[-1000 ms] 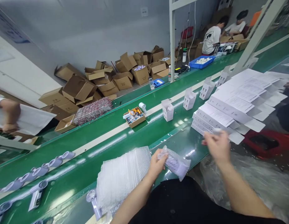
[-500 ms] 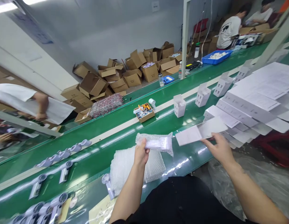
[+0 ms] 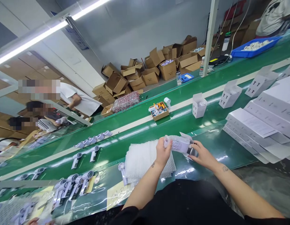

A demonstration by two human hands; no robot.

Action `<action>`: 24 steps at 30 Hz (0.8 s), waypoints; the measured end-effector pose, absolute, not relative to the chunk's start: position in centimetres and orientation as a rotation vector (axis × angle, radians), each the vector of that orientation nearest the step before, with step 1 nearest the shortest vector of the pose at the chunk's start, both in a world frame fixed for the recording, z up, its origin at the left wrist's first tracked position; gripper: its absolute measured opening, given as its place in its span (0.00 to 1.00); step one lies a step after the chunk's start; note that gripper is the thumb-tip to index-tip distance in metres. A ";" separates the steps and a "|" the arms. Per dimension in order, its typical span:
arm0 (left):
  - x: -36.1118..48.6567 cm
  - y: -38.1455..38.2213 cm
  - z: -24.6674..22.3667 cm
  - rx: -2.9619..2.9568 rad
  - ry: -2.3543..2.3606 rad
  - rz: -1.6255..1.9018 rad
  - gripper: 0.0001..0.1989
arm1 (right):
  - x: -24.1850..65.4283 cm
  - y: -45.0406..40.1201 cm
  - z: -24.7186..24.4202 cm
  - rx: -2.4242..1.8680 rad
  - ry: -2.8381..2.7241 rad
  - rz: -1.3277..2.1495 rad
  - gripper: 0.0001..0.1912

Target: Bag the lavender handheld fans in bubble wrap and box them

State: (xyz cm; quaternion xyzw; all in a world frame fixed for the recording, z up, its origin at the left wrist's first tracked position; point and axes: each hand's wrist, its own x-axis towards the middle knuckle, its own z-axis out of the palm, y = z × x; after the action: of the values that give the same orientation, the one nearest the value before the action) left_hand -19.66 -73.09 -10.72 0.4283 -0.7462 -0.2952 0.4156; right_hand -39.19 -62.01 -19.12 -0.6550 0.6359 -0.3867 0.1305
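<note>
My left hand (image 3: pixel 162 153) grips one end of a lavender package in bubble wrap (image 3: pixel 179 144). The package's other end is at the open mouth of a small white box (image 3: pixel 187 137); how far in it reaches, I cannot tell. Fingers of my right hand (image 3: pixel 203 155) are closed around that box, its flaps standing out. Below my left hand lies a fanned stack of bubble-wrap bags (image 3: pixel 139 159). One lavender handheld fan (image 3: pixel 123 175) rests against the stack's left side.
Flat white boxes (image 3: pixel 250 128) are piled at right. Open upright boxes (image 3: pixel 199 106) stand along the green belt (image 3: pixel 135 132), near a small carton of parts (image 3: pixel 160 116). More handheld fans (image 3: pixel 76 184) lie at lower left. Co-workers (image 3: pixel 77 97) are at left; a metal post (image 3: pixel 209 40) rises behind the belt.
Both hands have come together. The package and the white box, apart before, now meet end to end. My view has turned left, so the surroundings appear shifted right.
</note>
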 end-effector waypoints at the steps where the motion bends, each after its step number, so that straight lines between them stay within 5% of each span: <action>1: -20.1 -72.9 -10.5 1.076 -1.914 -0.686 0.11 | -39.3 -62.1 -19.1 -1.906 1.846 -1.122 0.20; 11: -27.2 -75.4 -6.3 1.273 -2.238 -0.540 0.07 | -38.2 -61.8 -20.0 -1.867 2.002 -1.179 0.19; 20: -27.3 -70.7 -10.7 0.857 -2.415 -0.015 0.08 | -39.9 -61.3 -22.5 -1.721 1.845 -1.334 0.19; 24: -27.6 -70.0 -11.1 0.959 -2.571 -0.076 0.12 | -40.1 -62.3 -21.8 -1.713 1.766 -1.329 0.20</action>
State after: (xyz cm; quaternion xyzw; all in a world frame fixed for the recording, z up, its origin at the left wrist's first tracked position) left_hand -27.65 -70.00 -11.09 0.3424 -0.9183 -0.0271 0.1969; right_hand -40.12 -62.29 -21.80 -0.6036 0.6220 -0.4682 0.1719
